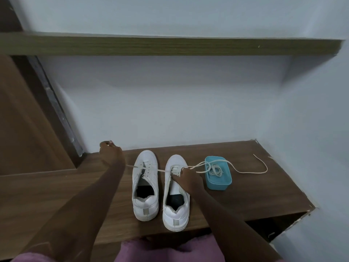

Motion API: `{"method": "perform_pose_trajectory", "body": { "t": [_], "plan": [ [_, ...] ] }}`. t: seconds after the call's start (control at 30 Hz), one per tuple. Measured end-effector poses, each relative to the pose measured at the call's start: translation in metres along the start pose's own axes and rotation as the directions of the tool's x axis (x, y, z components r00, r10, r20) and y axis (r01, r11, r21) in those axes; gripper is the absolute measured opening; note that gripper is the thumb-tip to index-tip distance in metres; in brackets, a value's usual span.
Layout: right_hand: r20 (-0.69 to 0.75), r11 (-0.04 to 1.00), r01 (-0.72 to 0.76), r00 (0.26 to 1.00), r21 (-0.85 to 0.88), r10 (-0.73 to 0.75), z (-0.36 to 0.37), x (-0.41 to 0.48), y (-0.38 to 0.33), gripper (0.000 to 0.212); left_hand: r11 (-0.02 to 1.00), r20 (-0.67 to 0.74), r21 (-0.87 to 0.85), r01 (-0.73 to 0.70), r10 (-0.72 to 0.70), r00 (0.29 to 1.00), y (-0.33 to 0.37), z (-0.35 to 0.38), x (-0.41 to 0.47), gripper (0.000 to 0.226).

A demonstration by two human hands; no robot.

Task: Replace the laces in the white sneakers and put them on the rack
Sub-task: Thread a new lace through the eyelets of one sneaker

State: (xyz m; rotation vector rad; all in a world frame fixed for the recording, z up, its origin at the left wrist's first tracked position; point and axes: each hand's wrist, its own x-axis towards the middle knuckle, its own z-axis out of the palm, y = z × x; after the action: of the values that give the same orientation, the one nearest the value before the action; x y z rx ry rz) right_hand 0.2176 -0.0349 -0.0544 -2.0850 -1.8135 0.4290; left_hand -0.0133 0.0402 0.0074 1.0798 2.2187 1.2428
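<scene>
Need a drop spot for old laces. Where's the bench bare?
Bare: bench between tub and front edge; the left end past the left sneaker, though the left hand reaches over it. Crowded: centre, a lace stretched across to the right sneaker, gripped by the right hand; its tail curls right of the tub.

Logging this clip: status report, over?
Left hand holds cream lace taut; right hand grips right white sneaker. Lace crosses left white sneaker. Blue plastic tub alongside.

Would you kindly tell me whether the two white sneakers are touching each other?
Apart. The head view shows a strip of the wooden surface between the left sneaker and the right sneaker from toe to heel.
</scene>
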Motion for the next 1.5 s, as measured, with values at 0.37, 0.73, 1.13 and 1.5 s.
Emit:
{"method": "perform_pose_trajectory", "body": {
  "t": [0.37,0.73,1.13,1.5],
  "plan": [
    [0.087,0.870,0.297,0.954,-0.393,-0.287,0.005,-0.018,0.014,0.054,0.443,0.813,0.421,-0.791,0.202,0.546,0.003,0.065,-0.080,0.029],
    [0.118,0.812,0.349,0.935,-0.468,-0.334,0.004,-0.016,-0.004,0.031,0.533,0.512,0.704,-0.469,0.076,0.856,0.011,0.012,-0.041,0.032],
    [0.107,0.833,0.411,0.910,-0.371,-0.401,0.002,-0.031,0.008,0.039,0.333,0.557,0.754,-0.566,0.131,0.820,0.016,0.005,-0.035,0.033],
    [0.150,0.822,0.450,0.893,-0.349,-0.425,0.004,-0.024,0.019,0.045,0.481,0.694,0.551,-0.682,0.189,0.694,0.002,0.062,-0.080,0.026]
  ]
}}
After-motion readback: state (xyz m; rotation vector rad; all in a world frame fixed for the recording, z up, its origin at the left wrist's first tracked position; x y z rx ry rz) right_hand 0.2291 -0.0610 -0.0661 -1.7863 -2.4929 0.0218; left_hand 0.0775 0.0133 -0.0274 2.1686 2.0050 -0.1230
